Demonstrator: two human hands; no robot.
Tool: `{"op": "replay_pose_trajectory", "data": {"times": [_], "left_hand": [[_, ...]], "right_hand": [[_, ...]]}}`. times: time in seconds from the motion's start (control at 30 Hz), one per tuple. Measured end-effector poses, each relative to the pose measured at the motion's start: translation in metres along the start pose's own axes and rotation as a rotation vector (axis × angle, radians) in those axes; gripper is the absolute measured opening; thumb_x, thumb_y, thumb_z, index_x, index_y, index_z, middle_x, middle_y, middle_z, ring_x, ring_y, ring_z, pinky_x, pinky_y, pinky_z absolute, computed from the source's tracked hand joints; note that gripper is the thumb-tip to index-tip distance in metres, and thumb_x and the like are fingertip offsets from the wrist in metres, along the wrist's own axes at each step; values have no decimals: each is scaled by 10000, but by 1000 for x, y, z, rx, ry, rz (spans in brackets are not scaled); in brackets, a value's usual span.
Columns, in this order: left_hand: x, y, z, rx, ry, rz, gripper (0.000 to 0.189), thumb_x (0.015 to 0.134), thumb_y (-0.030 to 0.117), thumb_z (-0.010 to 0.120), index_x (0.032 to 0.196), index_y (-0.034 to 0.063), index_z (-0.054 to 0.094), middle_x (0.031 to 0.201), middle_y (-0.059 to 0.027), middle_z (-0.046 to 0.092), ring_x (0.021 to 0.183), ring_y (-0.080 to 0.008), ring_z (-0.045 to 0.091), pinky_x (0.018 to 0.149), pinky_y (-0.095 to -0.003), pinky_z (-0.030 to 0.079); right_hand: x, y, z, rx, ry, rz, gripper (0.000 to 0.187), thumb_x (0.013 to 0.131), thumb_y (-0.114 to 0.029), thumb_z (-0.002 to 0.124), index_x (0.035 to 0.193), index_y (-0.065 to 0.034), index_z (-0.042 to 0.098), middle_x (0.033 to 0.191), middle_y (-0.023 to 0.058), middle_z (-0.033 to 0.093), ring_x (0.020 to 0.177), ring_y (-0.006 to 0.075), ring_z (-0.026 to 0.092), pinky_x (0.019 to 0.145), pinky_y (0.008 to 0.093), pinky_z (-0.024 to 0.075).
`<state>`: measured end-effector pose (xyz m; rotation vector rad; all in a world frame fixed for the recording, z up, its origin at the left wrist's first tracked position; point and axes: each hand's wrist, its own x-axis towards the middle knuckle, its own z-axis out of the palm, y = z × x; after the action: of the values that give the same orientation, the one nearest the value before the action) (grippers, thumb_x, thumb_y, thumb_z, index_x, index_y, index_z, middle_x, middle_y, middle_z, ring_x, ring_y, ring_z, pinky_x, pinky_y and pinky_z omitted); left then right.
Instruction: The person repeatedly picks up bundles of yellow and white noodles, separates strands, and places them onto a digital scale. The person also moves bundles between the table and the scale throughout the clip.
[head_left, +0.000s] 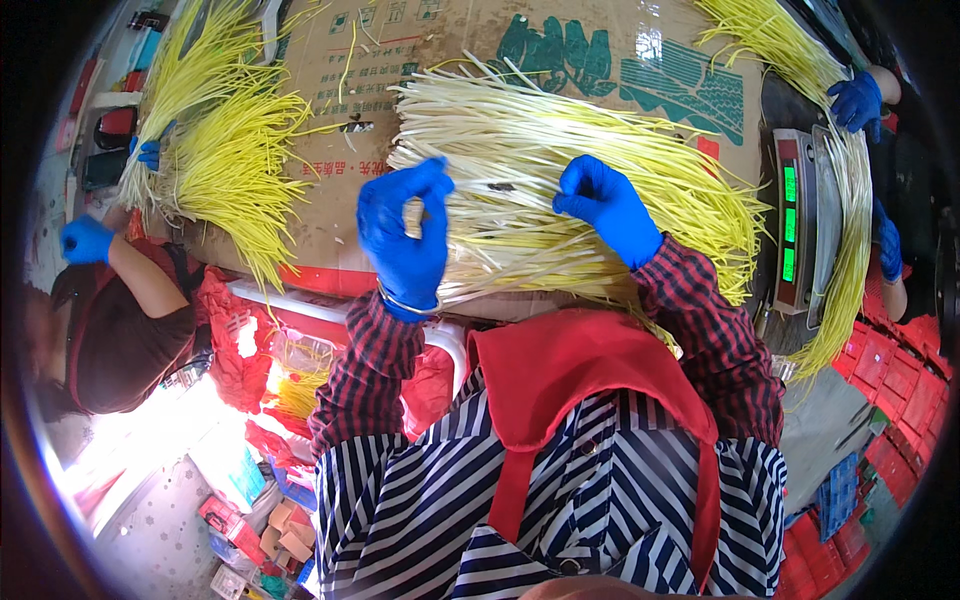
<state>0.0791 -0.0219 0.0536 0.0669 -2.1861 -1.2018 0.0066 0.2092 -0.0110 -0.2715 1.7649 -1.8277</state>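
A broad pile of yellow garlic chives (540, 127) lies before me on a flattened cardboard sheet (442, 37), pale stems to the left and yellow leaves to the right. My left hand (405, 232), in a blue glove, is over the pale stem ends, its thumb and fingertips curled into a ring. Over the middle of the pile is my right hand (604, 210), also gloved in blue, with thumb and forefinger drawn together. Whether either hand pinches a thin strand cannot be made out. A small dark patch (500, 187) shows among the stems between my hands.
At right stands a digital scale (791, 221) with lit displays; a long chive bundle (847, 195) lies across it, near a co-worker's gloved hand (857, 101). On the left, another person's gloved hand (150, 152) grips chives (232, 150). Red crates (892, 375) stand at lower right.
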Motion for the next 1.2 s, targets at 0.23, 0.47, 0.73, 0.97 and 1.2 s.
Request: {"op": "replay_pose_trajectory", "data": {"times": [0.23,0.47,0.73,0.97,1.2], "left_hand": [[19,-21,14,248,-288,281,249,764,32,680,999,112,655,987,-61,655,936,-269,598,848,-389,456],[21,-41,51,517,-979,437,243,739,226,696,981,201,700,1023,1,593,1055,-265,493,908,-438,341],[50,-15,46,420,-1045,553,80,750,223,653,818,181,653,740,-39,573,790,-257,553,698,-405,386],[51,-13,35,539,-1135,766,80,807,189,594,750,135,581,686,-84,553,684,-271,553,646,-410,388],[83,-44,-50,592,-1132,633,66,775,146,600,836,125,610,747,-98,581,716,-304,571,641,-415,426]], "right_hand": [[-2,6,-2,134,144,-21,148,844,29,601,947,-39,519,807,19,556,749,103,546,716,256,465],[-3,-7,6,-159,342,-191,280,824,3,617,1086,-50,533,898,84,587,826,185,587,757,326,485],[-9,-16,24,-977,167,-518,156,804,-239,696,939,-163,674,839,38,616,810,254,539,726,387,378],[-2,8,23,-1125,50,-579,108,861,-249,631,854,-141,625,749,42,570,749,242,533,705,391,368],[3,19,20,-1074,-32,-593,58,844,-195,607,891,-170,630,814,31,588,788,242,547,737,384,375]]}}
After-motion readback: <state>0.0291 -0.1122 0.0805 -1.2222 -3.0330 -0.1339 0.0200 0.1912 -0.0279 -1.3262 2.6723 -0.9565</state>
